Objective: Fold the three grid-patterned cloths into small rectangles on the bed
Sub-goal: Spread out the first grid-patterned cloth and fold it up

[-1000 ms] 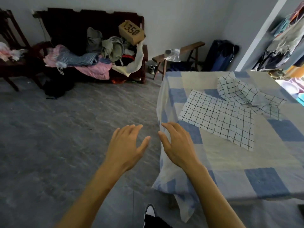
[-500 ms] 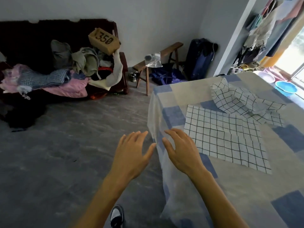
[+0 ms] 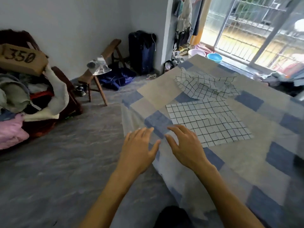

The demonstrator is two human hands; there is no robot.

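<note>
One flat grid cloth [image 3: 209, 122] on bed [image 3: 246, 162]

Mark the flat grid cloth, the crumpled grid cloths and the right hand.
flat grid cloth [image 3: 209, 122], head view, middle of the spread panel.
crumpled grid cloths [image 3: 195, 83], head view, raised fold on the heap's left part.
right hand [image 3: 185, 145], head view, back of the hand.

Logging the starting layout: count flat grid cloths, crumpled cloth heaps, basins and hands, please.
Flat grid cloth: 1
Crumpled cloth heap: 1, cloths inside unclear
Basins: 2, blue basin, pale basin
Hands: 2, left hand, right hand
Total: 6
</note>
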